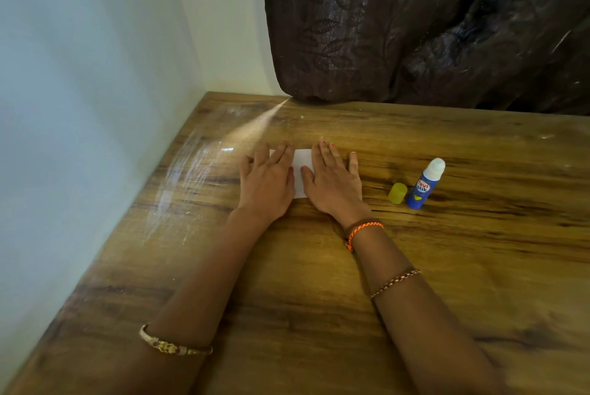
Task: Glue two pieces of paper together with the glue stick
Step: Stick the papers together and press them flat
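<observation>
White paper (302, 171) lies pressed under flat, spread left hand (266, 183) and right hand (332, 182); with the uncapped glue stick (426, 183) and yellow cap (397, 193) set aside at three o'clock, the joining seems nearly finished.

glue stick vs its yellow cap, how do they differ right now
The glue stick is a tall blue tube with a white tip and a printed label; the yellow cap is short, plain and translucent. The cap is off, beside the stick on its left. Both rest on the wooden table, untouched by either hand.
</observation>
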